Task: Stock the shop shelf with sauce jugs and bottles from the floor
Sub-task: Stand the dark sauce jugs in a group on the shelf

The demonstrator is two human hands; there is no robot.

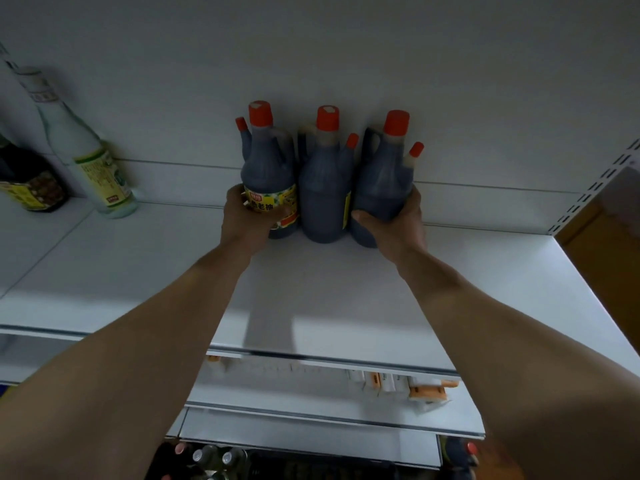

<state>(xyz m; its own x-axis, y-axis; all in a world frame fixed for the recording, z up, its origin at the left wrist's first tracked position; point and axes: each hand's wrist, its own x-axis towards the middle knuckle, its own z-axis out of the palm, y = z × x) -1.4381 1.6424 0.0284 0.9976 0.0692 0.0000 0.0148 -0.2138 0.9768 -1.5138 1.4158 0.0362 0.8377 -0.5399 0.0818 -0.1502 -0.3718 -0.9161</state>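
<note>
At the back of a white shop shelf, against its pale back panel, three dark sauce jugs stand upright in a tight row. They are the left jug, the middle jug and the right jug, and they touch side to side. Each is a plastic jug of near-black sauce with a moulded handle, a wide red cap on top and a smaller red cap on a side spout. The left jug shows a yellow label with red print. Only a thin yellow edge of the middle jug's label is visible.

The hands are apart, one at each end of the row. The left hand wraps its fingers round the left jug's lower body, partly covering the label. The right hand grips the right jug low down, thumb across the front. The middle jug stands untouched between them. Both bare forearms reach in from the near corners.

Well to the left on the same shelf stand a tall pale bottle with a green-yellow label and, just beside it, a dark bottle cut off by the edge. A slotted upright runs up the right side. A lower shelf holds small white and orange boxes. At the bottom edge, some capped bottles show, blurred.
</note>
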